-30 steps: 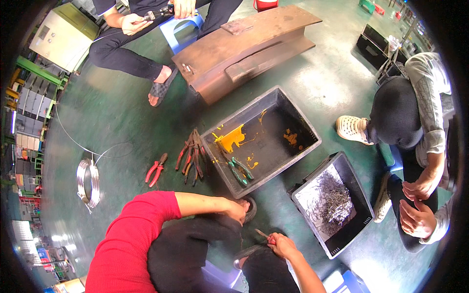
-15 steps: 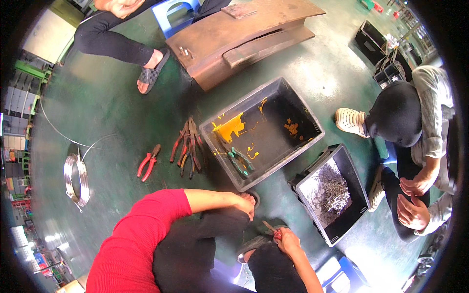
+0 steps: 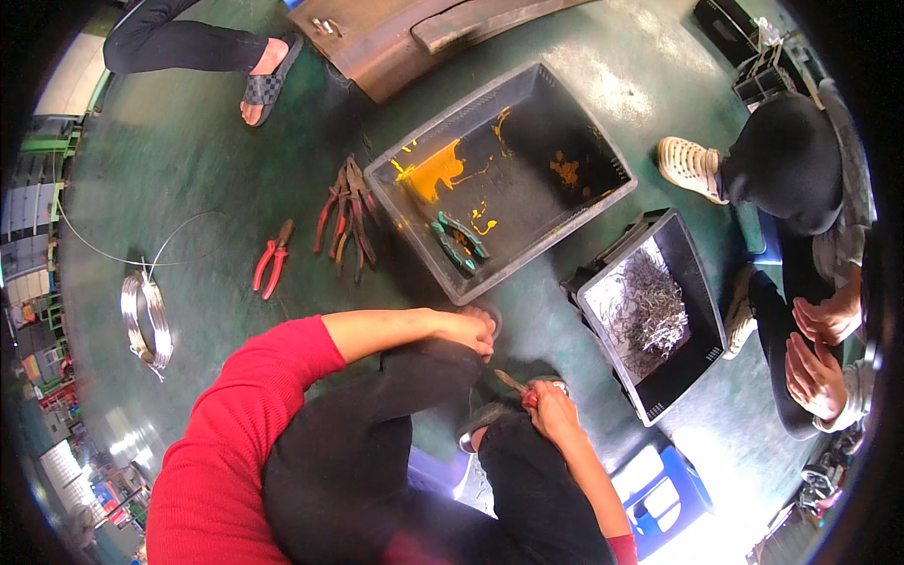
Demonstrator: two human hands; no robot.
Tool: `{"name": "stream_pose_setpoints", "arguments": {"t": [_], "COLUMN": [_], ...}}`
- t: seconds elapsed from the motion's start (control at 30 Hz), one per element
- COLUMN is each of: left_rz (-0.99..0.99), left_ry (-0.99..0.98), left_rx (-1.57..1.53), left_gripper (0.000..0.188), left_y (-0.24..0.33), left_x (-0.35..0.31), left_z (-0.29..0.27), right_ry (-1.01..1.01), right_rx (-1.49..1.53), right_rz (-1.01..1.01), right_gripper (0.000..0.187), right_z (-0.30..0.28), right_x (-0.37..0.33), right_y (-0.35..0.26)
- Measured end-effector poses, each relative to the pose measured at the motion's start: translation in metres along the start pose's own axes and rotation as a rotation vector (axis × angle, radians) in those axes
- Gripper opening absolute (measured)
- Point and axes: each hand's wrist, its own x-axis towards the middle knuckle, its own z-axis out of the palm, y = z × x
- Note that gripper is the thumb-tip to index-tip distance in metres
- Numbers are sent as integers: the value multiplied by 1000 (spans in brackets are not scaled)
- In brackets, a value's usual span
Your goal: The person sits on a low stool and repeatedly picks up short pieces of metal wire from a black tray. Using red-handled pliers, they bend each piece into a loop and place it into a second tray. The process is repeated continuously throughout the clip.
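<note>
My right hand (image 3: 554, 412) is closed round the red handles of a pair of pliers, in front of my right knee. The pliers' rusty jaws (image 3: 509, 379) point to the left, with nothing visible between them. My left hand (image 3: 465, 332) lies at my left knee with its fingers bent downward, and most of them are hidden. Ahead of it stands a large black plastic tray (image 3: 556, 240), smeared with orange-yellow paint or grease. Green-handled pliers (image 3: 459, 242) lie in that tray. To my right, a smaller black bin (image 3: 695, 282) holds a heap of short silvery wire pieces (image 3: 652, 306).
Red-handled pliers (image 3: 273, 261) and a cluster of several pliers (image 3: 347, 218) lie on the green floor at left. Farther left is a coil of silvery wire (image 3: 146, 325). A co-worker's hands (image 3: 817, 358) are at right; another person's sandalled foot (image 3: 268, 83) is at far left. A blue stool (image 3: 664, 508) stands behind right.
The view has tilted down and nearer, so the trays and tools appear higher in it. My right hand still grips the pliers, and my left hand stays at my knee.
</note>
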Motion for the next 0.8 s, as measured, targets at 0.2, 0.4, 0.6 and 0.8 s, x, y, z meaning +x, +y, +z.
{"name": "stream_pose_setpoints", "arguments": {"t": [0.2, 0.4, 0.6, 0.8], "left_rz": [-17, -127, -248, -189], "left_ry": [151, 169, 520, 759], "left_rx": [-95, 25, -170, 378], "left_gripper": [30, 30, 17, 67], "left_y": [15, 64, 97, 83], "left_x": [-12, -39, -72, -71], "left_z": [-6, -35, -67, -61], "right_ry": [-15, 8, 79, 57], "right_rx": [-15, 64, 13, -23], "right_rz": [-53, -12, -48, -30], "right_gripper": [30, 38, 39, 36], "right_z": [6, 5, 12, 17], "right_x": [12, 8, 3, 6], "right_y": [15, 16, 16, 16]}}
